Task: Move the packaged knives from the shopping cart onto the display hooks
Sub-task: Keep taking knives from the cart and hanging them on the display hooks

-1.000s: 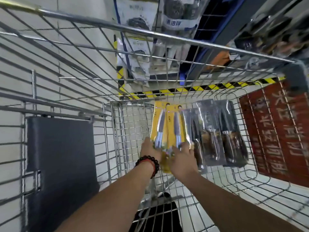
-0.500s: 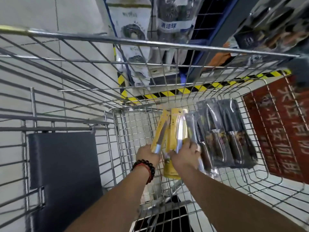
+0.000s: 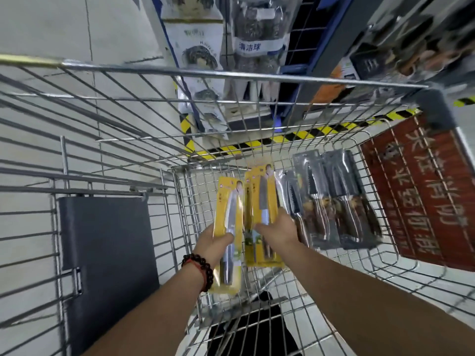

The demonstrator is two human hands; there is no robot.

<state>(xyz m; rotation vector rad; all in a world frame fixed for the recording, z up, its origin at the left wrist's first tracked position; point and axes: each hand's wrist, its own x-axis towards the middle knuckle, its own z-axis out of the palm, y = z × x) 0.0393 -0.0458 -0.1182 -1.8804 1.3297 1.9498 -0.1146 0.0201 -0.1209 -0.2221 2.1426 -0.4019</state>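
Having been parted from the right hand's (image 3: 276, 231) yellow-carded knife stack (image 3: 262, 214), one yellow-carded packaged knife (image 3: 229, 235) is gripped by the left hand (image 3: 214, 241) inside the wire shopping cart (image 3: 231, 75), ready for hanging.

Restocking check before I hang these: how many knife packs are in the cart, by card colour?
Yellow-card knife packs: 2, one in the left hand, one under the right hand
Dark-card knife packs: at least 3; overlapping, exact count unclear
Total: at least 5

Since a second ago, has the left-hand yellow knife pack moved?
Yes. The yellow knife pack in the left hand has separated leftward from the other yellow pack.
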